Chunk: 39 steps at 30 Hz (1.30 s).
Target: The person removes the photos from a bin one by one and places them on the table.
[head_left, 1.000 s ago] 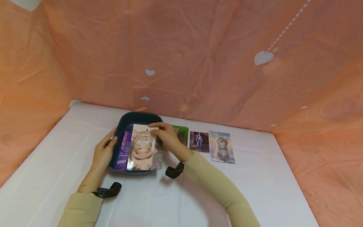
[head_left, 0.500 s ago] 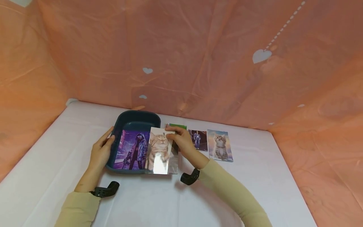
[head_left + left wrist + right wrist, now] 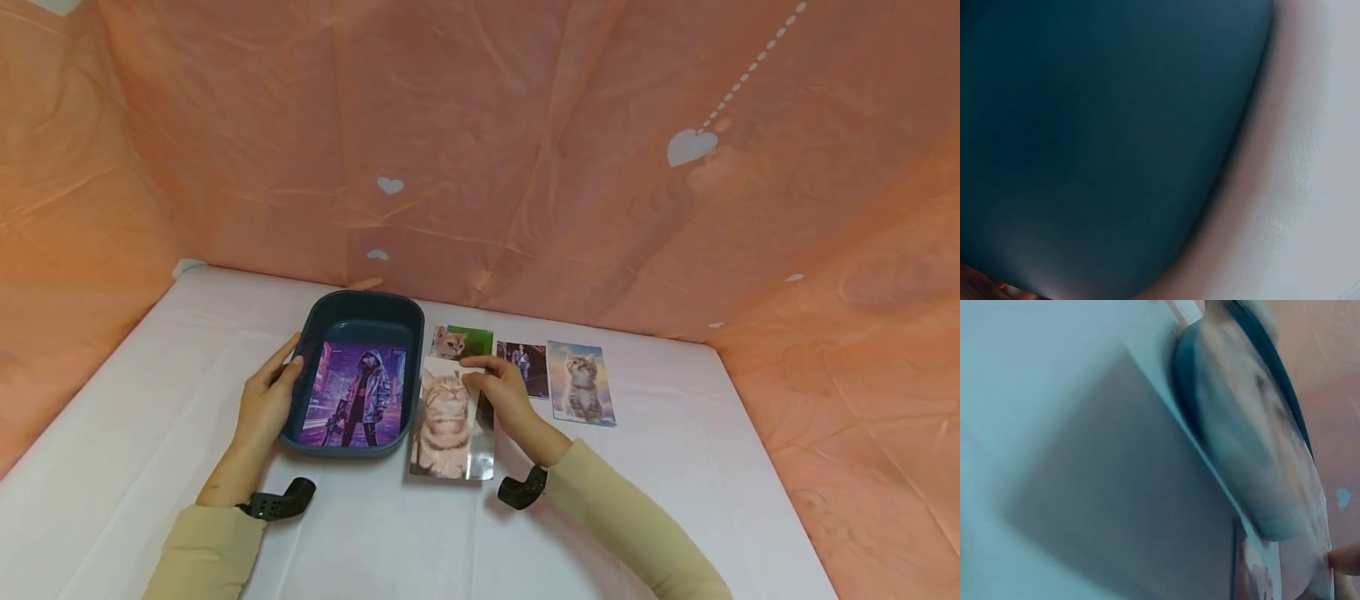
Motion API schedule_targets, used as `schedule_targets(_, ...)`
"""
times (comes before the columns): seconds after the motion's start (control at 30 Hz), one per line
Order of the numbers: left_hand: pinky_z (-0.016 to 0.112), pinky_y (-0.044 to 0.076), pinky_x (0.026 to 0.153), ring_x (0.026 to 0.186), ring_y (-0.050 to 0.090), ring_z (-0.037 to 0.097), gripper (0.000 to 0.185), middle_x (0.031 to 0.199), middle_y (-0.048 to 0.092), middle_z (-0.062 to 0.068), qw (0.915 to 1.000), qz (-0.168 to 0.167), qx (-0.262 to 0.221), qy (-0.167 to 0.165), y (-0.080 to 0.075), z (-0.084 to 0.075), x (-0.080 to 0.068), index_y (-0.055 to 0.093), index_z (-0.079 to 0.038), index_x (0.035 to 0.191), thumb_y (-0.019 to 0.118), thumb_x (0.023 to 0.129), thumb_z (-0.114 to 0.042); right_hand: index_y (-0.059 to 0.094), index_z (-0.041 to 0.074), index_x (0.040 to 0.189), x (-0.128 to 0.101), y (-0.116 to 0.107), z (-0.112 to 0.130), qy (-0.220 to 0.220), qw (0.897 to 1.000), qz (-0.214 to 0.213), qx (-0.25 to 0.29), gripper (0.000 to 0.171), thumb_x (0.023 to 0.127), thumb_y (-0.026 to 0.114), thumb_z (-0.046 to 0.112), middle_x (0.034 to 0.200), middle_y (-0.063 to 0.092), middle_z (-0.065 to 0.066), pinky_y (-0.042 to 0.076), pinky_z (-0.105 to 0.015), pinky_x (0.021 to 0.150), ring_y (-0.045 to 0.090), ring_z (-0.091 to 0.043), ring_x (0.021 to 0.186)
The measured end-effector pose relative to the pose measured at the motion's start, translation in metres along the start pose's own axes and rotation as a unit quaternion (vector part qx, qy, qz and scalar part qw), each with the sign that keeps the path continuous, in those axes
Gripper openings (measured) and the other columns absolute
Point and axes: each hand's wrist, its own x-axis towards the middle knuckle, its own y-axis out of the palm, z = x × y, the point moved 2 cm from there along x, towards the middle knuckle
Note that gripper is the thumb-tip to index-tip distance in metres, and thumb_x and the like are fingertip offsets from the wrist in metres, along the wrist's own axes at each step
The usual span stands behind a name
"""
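A picture card of a tabby cat with closed eyes is pinched at its upper right by my right hand. It hangs just right of the dark teal tray, and shows blurred in the right wrist view, its shadow on the table. My left hand grips the tray's left side, thumb at the rim. Inside the tray lies a purple card with a hooded figure. The left wrist view is filled mostly by the tray's wall.
Behind the held card lies a green cat card, partly covered. Right of it are a dark card with a standing person and a kitten card with a pastel sky. An orange cloth wall rises behind the white table.
My right hand has carried the tabby card out from over the tray, rightward and toward me, uncovering the purple card. My left hand stays on the tray.
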Motion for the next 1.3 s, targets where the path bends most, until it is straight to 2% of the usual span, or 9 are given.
schedule_targets(0.17, 0.033, 0.035, 0.093, 0.12, 0.045, 0.026, 0.048, 0.136, 0.051, 0.023, 1.0, -0.001, 0.004, 0.0, 0.0, 0.001, 0.0, 0.034, -0.026, 0.149, 0.037, 0.103, -0.039, 0.069, -0.008, 0.105, -0.003, -0.005, -0.012, 0.0, 1.0, -0.007, -0.011, 0.029, 0.077, 0.065, -0.002, 0.114, 0.063, -0.016, 0.044, -0.022, 0.069, 0.05, -0.009, 0.078)
schedule_targets(0.4, 0.046, 0.032, 0.103, 0.125, 0.043, 0.031, 0.049, 0.14, 0.047, 0.025, 1.0, 0.002, -0.008, 0.0, 0.0, 0.001, -0.001, 0.033, -0.024, 0.15, 0.037, 0.103, -0.037, 0.069, -0.008, 0.104, -0.01, -0.008, -0.027, -0.006, 0.998, 0.0, -0.055, 0.03, 0.075, 0.065, -0.001, 0.093, 0.066, -0.011, 0.04, -0.023, 0.063, 0.042, -0.009, 0.065)
schedule_targets(0.5, 0.049, 0.03, 0.106, 0.127, 0.041, 0.033, 0.049, 0.141, 0.046, 0.025, 0.9999, 0.003, -0.012, 0.0, 0.001, 0.001, 0.0, 0.032, -0.025, 0.15, 0.037, 0.103, -0.037, 0.068, -0.009, 0.105, -0.013, -0.008, -0.03, -0.007, 0.998, 0.004, -0.061, 0.031, 0.076, 0.065, -0.002, 0.07, 0.057, 0.0, 0.035, -0.022, 0.058, 0.036, -0.009, 0.059)
schedule_targets(0.67, 0.051, 0.029, 0.107, 0.129, 0.039, 0.035, 0.049, 0.143, 0.044, 0.025, 0.9999, 0.008, -0.013, -0.001, 0.001, 0.0, 0.0, 0.031, -0.025, 0.15, 0.036, 0.103, -0.039, 0.067, -0.01, 0.107, -0.016, -0.007, -0.031, -0.036, 0.996, 0.02, -0.084, 0.031, 0.077, 0.064, -0.003, 0.052, 0.037, 0.007, 0.029, -0.023, 0.05, 0.031, -0.008, 0.051)
schedule_targets(0.83, 0.051, 0.029, 0.107, 0.129, 0.039, 0.035, 0.049, 0.143, 0.044, 0.025, 0.9999, 0.009, -0.013, 0.003, 0.0, 0.0, 0.0, 0.032, -0.025, 0.15, 0.036, 0.103, -0.039, 0.07, -0.005, 0.103, -0.016, -0.008, -0.034, -0.059, 0.99, 0.031, -0.126, 0.028, 0.076, 0.064, 0.0, 0.055, 0.041, 0.002, 0.029, -0.023, 0.052, 0.033, -0.009, 0.051)
schedule_targets(1.0, 0.04, 0.035, 0.099, 0.123, 0.042, 0.028, 0.049, 0.14, 0.048, 0.022, 1.0, 0.006, -0.005, -0.003, 0.001, 0.001, 0.001, 0.032, -0.027, 0.15, 0.036, 0.103, -0.04, 0.073, 0.001, 0.101, -0.017, -0.009, -0.035, -0.087, 0.981, 0.028, -0.169, 0.027, 0.075, 0.066, 0.003, 0.084, 0.066, -0.011, 0.039, -0.023, 0.068, 0.044, -0.011, 0.068)
schedule_targets(1.17, 0.034, 0.034, 0.094, 0.122, 0.042, 0.025, 0.049, 0.14, 0.048, 0.02, 0.9999, 0.005, -0.003, -0.01, 0.0, 0.001, 0.001, 0.032, -0.028, 0.149, 0.036, 0.102, -0.041, 0.072, 0.002, 0.102, -0.019, -0.008, -0.034, -0.108, 0.972, 0.039, -0.205, 0.026, 0.077, 0.066, 0.002, 0.064, 0.055, -0.007, 0.035, -0.024, 0.059, 0.039, -0.01, 0.056)
schedule_targets(1.23, 0.036, 0.034, 0.096, 0.122, 0.042, 0.026, 0.049, 0.14, 0.048, 0.021, 0.9999, 0.005, -0.004, -0.01, 0.0, 0.001, 0.001, 0.032, -0.028, 0.15, 0.036, 0.102, -0.041, 0.072, 0.003, 0.102, -0.02, -0.009, -0.034, -0.113, 0.968, 0.042, -0.219, 0.026, 0.078, 0.066, 0.003, 0.063, 0.054, -0.008, 0.033, -0.025, 0.057, 0.036, -0.01, 0.053)
schedule_targets(1.3, 0.04, 0.034, 0.099, 0.124, 0.042, 0.028, 0.049, 0.14, 0.047, 0.022, 0.9999, 0.003, -0.006, -0.01, 0.0, 0.001, 0.002, 0.032, -0.027, 0.15, 0.036, 0.102, -0.04, 0.072, 0.005, 0.103, -0.02, -0.01, -0.034, -0.12, 0.964, 0.042, -0.232, 0.026, 0.078, 0.067, 0.004, 0.076, 0.062, -0.011, 0.036, -0.025, 0.061, 0.039, -0.009, 0.058)
